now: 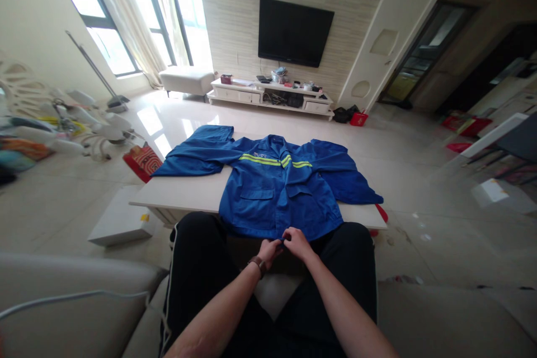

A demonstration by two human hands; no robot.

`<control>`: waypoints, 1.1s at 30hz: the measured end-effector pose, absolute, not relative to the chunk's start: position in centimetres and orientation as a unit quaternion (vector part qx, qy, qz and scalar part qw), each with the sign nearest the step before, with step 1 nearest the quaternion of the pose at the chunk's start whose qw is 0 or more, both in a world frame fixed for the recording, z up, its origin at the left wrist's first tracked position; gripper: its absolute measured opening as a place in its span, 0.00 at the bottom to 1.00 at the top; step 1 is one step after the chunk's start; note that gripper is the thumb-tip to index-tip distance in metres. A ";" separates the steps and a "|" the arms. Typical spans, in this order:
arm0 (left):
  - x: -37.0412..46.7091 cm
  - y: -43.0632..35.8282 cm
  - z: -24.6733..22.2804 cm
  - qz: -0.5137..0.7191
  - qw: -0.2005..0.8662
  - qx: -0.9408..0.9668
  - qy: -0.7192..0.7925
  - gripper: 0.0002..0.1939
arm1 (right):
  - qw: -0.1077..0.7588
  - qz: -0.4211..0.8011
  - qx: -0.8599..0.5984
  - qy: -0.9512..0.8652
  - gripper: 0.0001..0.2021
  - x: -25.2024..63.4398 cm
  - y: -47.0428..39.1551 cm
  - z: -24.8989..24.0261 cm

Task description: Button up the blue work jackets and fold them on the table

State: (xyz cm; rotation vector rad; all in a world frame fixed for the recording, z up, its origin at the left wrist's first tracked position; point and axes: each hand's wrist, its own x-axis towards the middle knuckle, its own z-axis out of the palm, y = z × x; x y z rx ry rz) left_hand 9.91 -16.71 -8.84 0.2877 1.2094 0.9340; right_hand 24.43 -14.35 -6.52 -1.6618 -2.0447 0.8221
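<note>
A blue jacket [255, 210] with yellow-green stripes across the chest lies spread over a low white table [180, 193], its collar at the far side and both sleeves out to the sides. At the middle of its near hem, my left hand [269, 251], with a brown band on the wrist, is closed on the cloth edge. Touching the same spot from the right, my right hand [296, 243] pinches the hem close to the front opening. The fingertips of both hands almost meet, and the small part between them is too small to tell.
My knees in dark trousers [201, 279] flank the hands at the table's near edge. A white box [121, 221] stands on the floor at the left, near a red patterned bag [142, 162]. Beyond are a TV stand [239, 92], a bench [187, 80] and a wall television [295, 32].
</note>
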 end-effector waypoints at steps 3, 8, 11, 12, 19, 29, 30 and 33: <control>9.8 -16.8 -8.8 0.417 0.712 0.134 0.549 0.09 | 0.189 0.292 -0.591 -0.728 0.11 24.5 -14.3 -6.6; 9.8 -16.8 -9.0 0.411 0.711 0.142 0.553 0.08 | 0.185 0.290 -0.592 -0.729 0.12 24.5 -14.3 -6.8; 9.8 -16.7 -9.3 0.411 0.708 0.146 0.555 0.08 | 0.183 0.290 -0.592 -0.729 0.12 24.5 -14.3 -6.7; 9.8 -16.7 -9.4 0.411 0.708 0.148 0.555 0.08 | 0.183 0.291 -0.592 -0.729 0.12 24.5 -14.4 -6.6; 9.8 -16.5 -10.1 0.413 0.706 0.160 0.552 0.08 | 0.182 0.290 -0.594 -0.728 0.12 24.4 -14.4 -6.5; 9.9 -16.4 -11.3 0.419 0.703 0.183 0.545 0.12 | 0.188 0.298 -0.591 -0.726 0.11 24.5 -14.3 -6.9; 9.9 -16.4 -11.4 0.420 0.703 0.186 0.543 0.13 | 0.188 0.299 -0.591 -0.725 0.11 24.5 -14.3 -7.0; 9.8 -16.4 -11.6 0.423 0.703 0.192 0.539 0.15 | 0.190 0.303 -0.592 -0.722 0.11 24.5 -14.3 -7.0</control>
